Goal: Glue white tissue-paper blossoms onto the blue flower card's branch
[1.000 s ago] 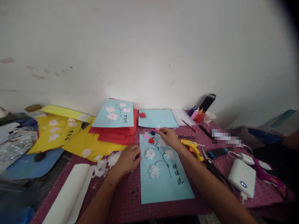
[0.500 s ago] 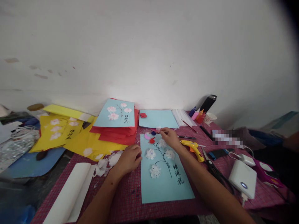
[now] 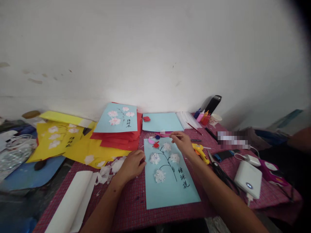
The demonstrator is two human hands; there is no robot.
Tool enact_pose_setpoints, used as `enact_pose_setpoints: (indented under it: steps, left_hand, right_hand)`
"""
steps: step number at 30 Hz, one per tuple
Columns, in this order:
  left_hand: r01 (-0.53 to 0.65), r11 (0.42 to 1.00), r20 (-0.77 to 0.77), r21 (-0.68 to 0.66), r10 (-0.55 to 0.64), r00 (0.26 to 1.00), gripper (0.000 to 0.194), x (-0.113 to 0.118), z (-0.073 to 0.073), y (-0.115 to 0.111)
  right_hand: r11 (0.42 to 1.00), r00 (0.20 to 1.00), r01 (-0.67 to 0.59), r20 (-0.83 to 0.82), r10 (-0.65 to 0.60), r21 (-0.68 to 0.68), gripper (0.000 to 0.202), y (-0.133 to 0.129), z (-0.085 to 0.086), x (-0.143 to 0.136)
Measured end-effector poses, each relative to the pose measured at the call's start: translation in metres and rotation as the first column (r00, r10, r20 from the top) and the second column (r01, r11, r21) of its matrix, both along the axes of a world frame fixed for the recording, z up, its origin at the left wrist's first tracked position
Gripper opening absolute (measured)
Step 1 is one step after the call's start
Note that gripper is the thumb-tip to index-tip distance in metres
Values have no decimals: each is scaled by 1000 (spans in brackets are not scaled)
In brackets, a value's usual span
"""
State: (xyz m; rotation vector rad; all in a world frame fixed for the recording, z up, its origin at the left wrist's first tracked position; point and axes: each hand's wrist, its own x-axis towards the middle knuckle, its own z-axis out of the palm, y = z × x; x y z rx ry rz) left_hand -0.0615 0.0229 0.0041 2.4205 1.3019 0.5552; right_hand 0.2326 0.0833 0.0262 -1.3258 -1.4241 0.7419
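Observation:
A light blue sheet [image 3: 170, 197] lies in front of me, with crumpled white paper flowers, a dark painted branch and black brush characters on it. Just left of its edge rests my left hand [image 3: 132, 164], fingers curled in and nothing visible in them. My right hand [image 3: 182, 142] hovers over the sheet's top right corner with thumb and fingertips pinched together. Whatever sits in that pinch is too small to make out. Near the sheet's top edge are small dabs of colour: pink [image 3: 151, 140], dark blue [image 3: 157, 137] and red [image 3: 156, 145].
A finished-looking blue flower picture [image 3: 119, 118] tops a stack of red paper [image 3: 121, 142]. Yellow sheets [image 3: 97, 145], white paper scraps [image 3: 104, 174] and a white roll [image 3: 70, 200] lie left. Rightward are a yellow glue gun [image 3: 201, 152], scissors [image 3: 220, 170], paint bottles [image 3: 205, 118] and a white power bank [image 3: 249, 179].
My right hand has moved right, away from the paint dabs, and the thin stick seen at its fingertips before is no longer clear. My left hand stays beside the sheet; the view shifted slightly.

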Motion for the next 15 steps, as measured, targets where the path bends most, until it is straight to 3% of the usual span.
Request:
enact_pose_setpoints:
  steps: [3, 7, 15]
  left_hand:
    - [6, 1000, 0, 5, -6, 1000, 5, 0, 1, -1]
    - [10, 1000, -6, 4, -10, 1000, 6, 1, 4, -1]
    - [22, 1000, -24, -1, -22, 999, 8, 1, 4, 0]
  right_hand:
    - [998, 995, 47, -86, -44, 36, 22, -32, 0, 17]
    - [989, 979, 141, -157, -131, 54, 18, -66, -14, 30]
    - [992, 991, 112, -72, -108, 49, 17, -76, -25, 25]
